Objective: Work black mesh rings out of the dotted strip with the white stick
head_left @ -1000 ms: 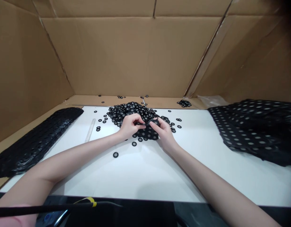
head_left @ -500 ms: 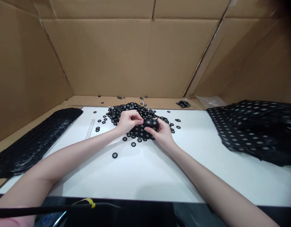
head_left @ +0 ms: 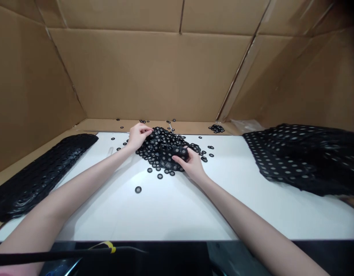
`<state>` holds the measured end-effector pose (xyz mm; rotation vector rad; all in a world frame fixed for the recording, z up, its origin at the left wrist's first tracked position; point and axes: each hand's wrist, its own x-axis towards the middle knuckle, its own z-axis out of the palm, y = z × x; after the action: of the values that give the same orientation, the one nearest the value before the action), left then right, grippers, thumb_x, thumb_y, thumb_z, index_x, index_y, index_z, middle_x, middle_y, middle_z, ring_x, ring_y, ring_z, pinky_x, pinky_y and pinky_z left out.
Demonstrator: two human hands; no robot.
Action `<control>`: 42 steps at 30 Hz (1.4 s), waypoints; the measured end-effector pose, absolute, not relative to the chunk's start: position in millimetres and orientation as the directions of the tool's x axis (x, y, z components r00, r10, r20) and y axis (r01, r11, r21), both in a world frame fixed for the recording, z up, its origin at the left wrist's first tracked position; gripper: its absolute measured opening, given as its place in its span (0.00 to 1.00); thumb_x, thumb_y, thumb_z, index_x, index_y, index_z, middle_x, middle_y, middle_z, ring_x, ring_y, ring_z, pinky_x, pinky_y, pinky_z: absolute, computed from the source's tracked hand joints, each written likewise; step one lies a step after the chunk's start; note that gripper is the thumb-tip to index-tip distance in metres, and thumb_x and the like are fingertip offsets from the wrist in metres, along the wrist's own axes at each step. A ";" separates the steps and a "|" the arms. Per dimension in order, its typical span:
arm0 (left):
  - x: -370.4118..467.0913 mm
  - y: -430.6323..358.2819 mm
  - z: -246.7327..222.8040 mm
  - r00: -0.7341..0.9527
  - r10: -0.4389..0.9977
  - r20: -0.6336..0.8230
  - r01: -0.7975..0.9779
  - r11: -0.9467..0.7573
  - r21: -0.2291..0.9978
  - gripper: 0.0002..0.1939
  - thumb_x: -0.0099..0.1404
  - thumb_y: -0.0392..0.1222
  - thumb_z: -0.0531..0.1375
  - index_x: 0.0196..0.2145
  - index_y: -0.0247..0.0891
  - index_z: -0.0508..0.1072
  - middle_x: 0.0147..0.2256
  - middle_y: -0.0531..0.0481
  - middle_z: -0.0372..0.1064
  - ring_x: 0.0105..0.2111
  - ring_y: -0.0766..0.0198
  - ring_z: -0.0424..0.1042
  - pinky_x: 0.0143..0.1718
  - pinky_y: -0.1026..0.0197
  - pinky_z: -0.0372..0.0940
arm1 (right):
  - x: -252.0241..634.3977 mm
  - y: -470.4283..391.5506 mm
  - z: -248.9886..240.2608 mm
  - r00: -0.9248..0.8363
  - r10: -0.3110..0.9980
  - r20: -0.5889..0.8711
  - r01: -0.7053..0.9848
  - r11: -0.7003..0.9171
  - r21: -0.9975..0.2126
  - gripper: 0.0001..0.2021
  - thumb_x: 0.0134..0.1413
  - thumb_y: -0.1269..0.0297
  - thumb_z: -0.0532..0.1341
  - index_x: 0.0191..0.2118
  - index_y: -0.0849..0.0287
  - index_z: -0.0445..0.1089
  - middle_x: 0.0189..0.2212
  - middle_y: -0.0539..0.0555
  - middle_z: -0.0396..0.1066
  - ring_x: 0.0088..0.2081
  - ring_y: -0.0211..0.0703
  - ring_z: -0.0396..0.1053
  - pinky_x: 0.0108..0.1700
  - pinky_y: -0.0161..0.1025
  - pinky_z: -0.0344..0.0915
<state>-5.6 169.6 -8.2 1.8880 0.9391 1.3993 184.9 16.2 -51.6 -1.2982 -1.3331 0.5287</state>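
My right hand (head_left: 193, 164) is closed on a piece of black sheet with pale dots (head_left: 168, 158), thumb in front and fingers behind it. The sheet hangs over the near side of a pile of small black rings (head_left: 156, 138) with pale centres. At the pile's upper left, my left hand (head_left: 139, 135) has thumb and forefinger pinched together. Whatever lies between those fingertips, if anything, is too small to make out.
A large black dotted sheet (head_left: 283, 153) lies crumpled on the right. On the left is a long black bundle in shiny plastic (head_left: 44, 172). Loose rings surround the pile, with a small cluster (head_left: 216, 128) behind. Cardboard walls (head_left: 148, 73) enclose the white tabletop (head_left: 130, 214).
My left hand has moved away from the dotted sheet, up and left to the pile's far edge. My right hand still holds the sheet, and the view has shifted slightly.
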 end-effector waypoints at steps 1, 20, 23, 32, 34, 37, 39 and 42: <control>-4.6 167.8 -10.1 0.201 0.807 0.556 0.221 -0.590 0.776 0.06 0.50 0.41 0.65 0.27 0.37 0.78 0.29 0.50 0.70 0.27 0.65 0.63 0.34 0.60 0.59 | 185.8 16.8 -52.0 0.256 0.884 0.392 0.367 0.286 -0.885 0.14 0.42 0.55 0.67 0.27 0.57 0.63 0.26 0.49 0.66 0.29 0.43 0.62 0.33 0.39 0.60; 37.2 83.8 -29.7 0.625 0.292 0.724 0.064 -0.944 0.325 0.10 0.66 0.37 0.56 0.44 0.36 0.72 0.41 0.43 0.72 0.42 0.58 0.70 0.45 0.56 0.66 | 182.8 15.0 -48.8 0.179 0.891 0.417 0.384 0.327 -0.864 0.14 0.46 0.54 0.63 0.21 0.58 0.65 0.18 0.48 0.60 0.23 0.38 0.54 0.26 0.37 0.52; 38.3 80.1 -27.4 0.589 0.387 0.709 0.050 -0.894 0.446 0.06 0.65 0.35 0.57 0.36 0.35 0.74 0.32 0.47 0.71 0.34 0.61 0.70 0.38 0.60 0.65 | 180.5 13.3 -49.1 0.173 0.887 0.428 0.421 0.326 -0.846 0.16 0.47 0.57 0.62 0.17 0.58 0.61 0.16 0.47 0.54 0.23 0.36 0.50 0.26 0.37 0.47; 37.5 84.5 -23.2 0.611 0.524 0.593 -0.027 -0.735 0.677 0.07 0.62 0.38 0.58 0.34 0.36 0.77 0.32 0.48 0.74 0.33 0.62 0.71 0.37 0.61 0.65 | 179.6 14.1 -45.3 0.166 0.897 0.411 0.404 0.318 -0.858 0.12 0.43 0.60 0.63 0.17 0.59 0.64 0.16 0.46 0.56 0.21 0.35 0.51 0.26 0.37 0.49; 36.4 88.8 -23.9 0.640 0.486 0.594 -0.065 -0.737 0.673 0.08 0.60 0.38 0.61 0.37 0.36 0.78 0.33 0.47 0.74 0.34 0.62 0.71 0.38 0.61 0.65 | 180.4 14.5 -45.0 0.164 0.899 0.406 0.381 0.322 -0.867 0.10 0.44 0.60 0.62 0.20 0.59 0.67 0.17 0.47 0.60 0.22 0.36 0.54 0.26 0.37 0.52; 36.7 95.6 -27.7 0.644 0.525 0.557 -0.121 -0.648 0.752 0.09 0.57 0.36 0.62 0.36 0.36 0.79 0.33 0.47 0.75 0.34 0.62 0.72 0.38 0.61 0.65 | 181.1 15.4 -45.2 0.153 0.905 0.396 0.359 0.322 -0.876 0.09 0.43 0.59 0.63 0.21 0.60 0.68 0.19 0.48 0.63 0.23 0.37 0.56 0.27 0.37 0.54; 37.8 99.3 -31.1 0.652 0.575 0.494 -0.160 -0.533 0.831 0.09 0.55 0.37 0.63 0.34 0.35 0.79 0.32 0.47 0.75 0.33 0.62 0.73 0.37 0.61 0.65 | 181.1 16.1 -46.0 0.152 0.909 0.387 0.354 0.316 -0.880 0.09 0.42 0.60 0.64 0.21 0.60 0.69 0.17 0.48 0.62 0.22 0.36 0.55 0.26 0.37 0.52; 39.2 101.2 -34.4 0.642 0.633 0.433 -0.177 -0.427 0.887 0.08 0.55 0.38 0.63 0.33 0.34 0.80 0.30 0.48 0.76 0.31 0.63 0.72 0.35 0.62 0.65 | 180.4 17.1 -48.0 0.157 0.911 0.383 0.346 0.312 -0.885 0.07 0.39 0.63 0.64 0.21 0.61 0.69 0.17 0.47 0.63 0.22 0.36 0.56 0.26 0.36 0.52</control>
<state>39.2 101.2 -34.4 1.7958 0.3669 0.9489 180.4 17.1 -48.0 -1.2480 -1.4119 0.6098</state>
